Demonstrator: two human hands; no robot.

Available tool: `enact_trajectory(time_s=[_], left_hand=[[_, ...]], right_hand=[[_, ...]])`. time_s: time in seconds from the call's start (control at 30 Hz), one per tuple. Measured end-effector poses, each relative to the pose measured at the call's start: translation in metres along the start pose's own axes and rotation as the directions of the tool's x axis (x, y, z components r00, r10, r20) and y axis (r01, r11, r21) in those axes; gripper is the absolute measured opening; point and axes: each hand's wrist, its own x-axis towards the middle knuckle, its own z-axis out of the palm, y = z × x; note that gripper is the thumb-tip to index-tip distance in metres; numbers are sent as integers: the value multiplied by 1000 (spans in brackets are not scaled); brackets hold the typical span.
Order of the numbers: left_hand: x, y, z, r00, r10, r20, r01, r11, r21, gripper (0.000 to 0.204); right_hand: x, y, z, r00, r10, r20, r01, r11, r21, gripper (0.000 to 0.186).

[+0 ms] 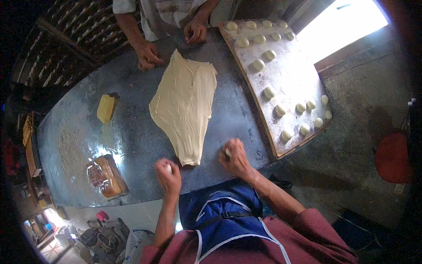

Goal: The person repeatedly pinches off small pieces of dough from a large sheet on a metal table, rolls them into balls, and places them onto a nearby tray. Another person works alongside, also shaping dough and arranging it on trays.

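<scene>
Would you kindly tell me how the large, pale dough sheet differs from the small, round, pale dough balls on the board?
The large, pale dough sheet is one broad, flat piece; the small, round, pale dough balls are separate lumps. The sheet lies on the grey tabletop, the balls on the pale-topped, brown-edged board. Both are pale.

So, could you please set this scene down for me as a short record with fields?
Left hand: curled around a small pale piece
Right hand: curled over another pale piece
Table centre: long, pale dough sheet, its narrow end toward the person
Table left: yellow block; bagged loaf nearer the person
Table right: board bearing scattered dough balls
Far side: co-worker's hands, near the sheet's far end
</scene>
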Motion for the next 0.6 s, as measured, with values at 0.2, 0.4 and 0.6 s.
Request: enact_trajectory(time_s=[0.2, 0.4, 0.6], left_hand=[[42, -28, -38, 973, -221, -71, 225, 973, 52, 23], [-28, -48, -54, 992, 116, 43, -117, 993, 15, 24], [-16, -24, -59, 987, -145, 61, 134, 978, 162, 28]], right_hand=[[62, 23, -28, 973, 159, 168, -135, 980, -147, 42], [-7, 35, -24, 973, 104, 204, -126, 987, 101, 35], [-3, 20, -24, 996, 34, 80, -30, 998, -51, 27]])
